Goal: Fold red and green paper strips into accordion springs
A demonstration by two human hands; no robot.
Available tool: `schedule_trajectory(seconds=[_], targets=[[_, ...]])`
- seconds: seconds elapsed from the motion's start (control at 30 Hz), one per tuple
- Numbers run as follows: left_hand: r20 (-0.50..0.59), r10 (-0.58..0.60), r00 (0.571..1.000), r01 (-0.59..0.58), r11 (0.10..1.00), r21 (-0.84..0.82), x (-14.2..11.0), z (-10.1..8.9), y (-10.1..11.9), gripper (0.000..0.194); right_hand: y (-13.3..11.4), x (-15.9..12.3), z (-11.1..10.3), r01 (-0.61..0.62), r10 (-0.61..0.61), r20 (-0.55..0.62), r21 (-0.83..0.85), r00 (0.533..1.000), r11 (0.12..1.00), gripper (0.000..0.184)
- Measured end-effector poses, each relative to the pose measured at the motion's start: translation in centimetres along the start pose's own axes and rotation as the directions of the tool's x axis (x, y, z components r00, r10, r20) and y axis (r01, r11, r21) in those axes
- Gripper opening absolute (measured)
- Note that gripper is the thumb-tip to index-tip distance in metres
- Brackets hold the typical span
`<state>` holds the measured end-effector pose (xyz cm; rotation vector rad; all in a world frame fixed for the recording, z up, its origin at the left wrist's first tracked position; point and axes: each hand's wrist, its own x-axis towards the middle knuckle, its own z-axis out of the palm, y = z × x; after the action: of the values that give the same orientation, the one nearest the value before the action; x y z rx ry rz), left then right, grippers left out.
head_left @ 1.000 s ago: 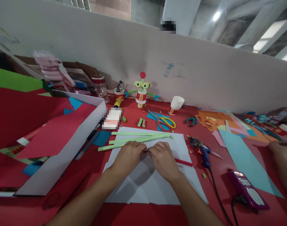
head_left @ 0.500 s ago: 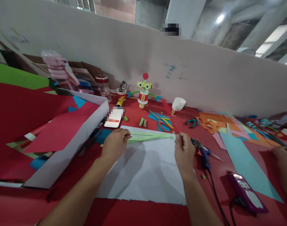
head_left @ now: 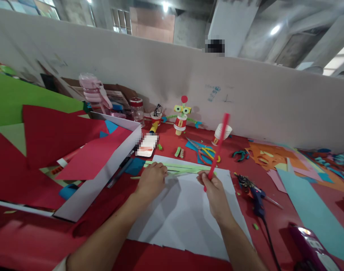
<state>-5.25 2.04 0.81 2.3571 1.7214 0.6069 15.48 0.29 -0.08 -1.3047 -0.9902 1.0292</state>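
My left hand (head_left: 152, 177) rests at the far left part of a white paper sheet (head_left: 183, 218), its fingers curled down on light green paper strips (head_left: 186, 170). One strip runs from those fingers toward my right hand (head_left: 213, 184). That hand is closed around a long, thin red strip (head_left: 223, 133), which sticks up and tilts to the right. Whether the right fingers also touch the green strip's end is hard to see. Beyond the sheet lie two folded green paper springs (head_left: 179, 152), and pliers with scissors-like red and yellow handles (head_left: 206, 154) on blue paper.
A paper-cup robot figure (head_left: 180, 122) and stacked cups (head_left: 221, 133) stand by the wall. On the left is a white box (head_left: 112, 162) of coloured paper, beside a phone (head_left: 147, 145). A glue gun (head_left: 256, 195) with its cord and a purple device (head_left: 313, 244) lie right.
My right hand has moved inward over the sheet, and the red strip, blurred before, now stands more upright, leaning right. The whole view has shifted. My left hand stays at the green strips.
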Motion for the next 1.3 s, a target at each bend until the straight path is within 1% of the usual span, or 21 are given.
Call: schedule_trajectory(seconds=[0.1,0.17,0.2,0.27,0.3,0.33,0.43,0.53,0.63,0.7,0.77,0.8,0.87,0.93,0.97,1.0,1.07,1.1,1.13,1.23,1.3], targets=[[0.007,-0.164,0.986,0.164,0.980,-0.117,0.1,-0.2,0.2,0.018,0.0,-0.2,0.3,0.016,-0.013,-0.039,0.061,0.999,0.998,0.031],[0.081,-0.250,0.965,0.262,0.907,-0.328,0.1,-0.3,0.5,0.017,-0.5,-0.4,0.3,0.028,-0.022,-0.053,0.110,0.998,0.994,0.033],[0.139,-0.255,0.957,0.290,0.839,-0.460,0.1,-0.4,0.8,0.016,-0.8,-0.5,0.3,0.008,-0.004,-0.032,0.133,0.999,0.991,0.033],[0.267,-0.182,0.946,0.319,0.654,-0.686,-0.1,-0.5,1.5,0.016,-1.1,-0.8,0.5,-0.068,0.060,0.050,0.169,0.997,0.983,0.035],[0.348,-0.114,0.931,0.348,0.570,-0.744,-0.2,-0.6,1.8,0.016,-1.2,-1.1,0.6,-0.114,0.097,0.102,0.176,0.990,0.978,0.037],[0.424,-0.041,0.905,0.381,0.522,-0.763,-0.4,-0.7,2.2,0.016,-1.2,-1.3,0.8,-0.149,0.124,0.139,0.184,0.982,0.972,0.038],[0.555,0.087,0.827,0.463,0.453,-0.761,-0.7,-0.7,2.6,0.015,-1.3,-1.7,1.3,-0.173,0.149,0.124,0.220,0.981,0.960,0.036],[0.586,0.145,0.797,0.494,0.403,-0.771,-0.6,-0.7,2.2,0.020,-1.4,-1.7,1.2,-0.148,0.135,0.071,0.214,0.988,0.966,0.036],[0.607,0.181,0.774,0.477,0.462,-0.747,-0.5,-0.8,1.5,0.016,-1.7,-1.3,0.8,-0.140,0.130,0.066,0.191,0.989,0.972,0.033],[0.613,0.167,0.773,0.461,0.516,-0.722,-0.4,-1.2,1.2,0.014,-1.9,-0.8,0.3,-0.103,0.104,0.005,0.212,0.995,0.972,0.031],[0.605,0.155,0.781,0.446,0.540,-0.714,-0.3,-1.6,0.9,0.014,-2.2,-0.1,-0.6,-0.024,0.054,-0.112,0.254,0.992,0.967,0.030],[0.606,0.167,0.777,0.440,0.544,-0.714,-0.2,-1.9,0.7,0.014,-2.5,0.2,-1.1,0.037,0.020,-0.194,0.283,0.981,0.958,0.030],[0.625,0.212,0.751,0.444,0.540,-0.715,-0.2,-2.2,0.5,0.014,-3.0,1.0,-2.2,0.130,-0.035,-0.295,0.310,0.955,0.942,0.030],[0.640,0.236,0.731,0.472,0.502,-0.724,-0.1,-2.3,0.2,0.014,-3.5,1.6,-3.1,0.214,-0.062,-0.412,0.333,0.909,0.918,0.031],[0.622,0.218,0.752,0.485,0.456,-0.746,0.0,-2.2,0.2,0.014,-3.7,1.7,-3.4,0.242,-0.068,-0.458,0.334,0.886,0.911,0.031],[0.585,0.180,0.791,0.489,0.389,-0.781,0.1,-2.0,0.2,0.014,-3.8,1.7,-3.4,0.250,-0.066,-0.478,0.333,0.876,0.909,0.032],[0.476,0.055,0.878,0.454,0.218,-0.864,0.3,-1.5,0.3,0.015,-3.7,1.3,-2.9,0.219,-0.058,-0.436,0.331,0.898,0.918,0.036],[0.428,-0.013,0.904,0.426,0.134,-0.895,0.4,-1.3,0.3,0.017,-3.5,1.0,-2.3,0.162,-0.039,-0.352,0.327,0.935,0.931,0.041],[0.396,-0.072,0.915,0.400,0.055,-0.915,0.5,-1.0,0.4,0.017,-3.3,0.5,-1.7,0.133,-0.036,-0.291,0.320,0.956,0.938,0.047],[0.374,-0.181,0.910,0.349,-0.151,-0.925,0.6,-0.5,0.7,0.019,-2.2,-1.0,0.4,-0.030,0.038,-0.036,0.194,0.999,0.981,0.044],[0.385,-0.220,0.896,0.328,-0.257,-0.909,0.7,-0.4,0.8,0.017,-1.5,-1.7,1.2,-0.154,0.142,0.140,0.076,0.980,0.985,0.047]])
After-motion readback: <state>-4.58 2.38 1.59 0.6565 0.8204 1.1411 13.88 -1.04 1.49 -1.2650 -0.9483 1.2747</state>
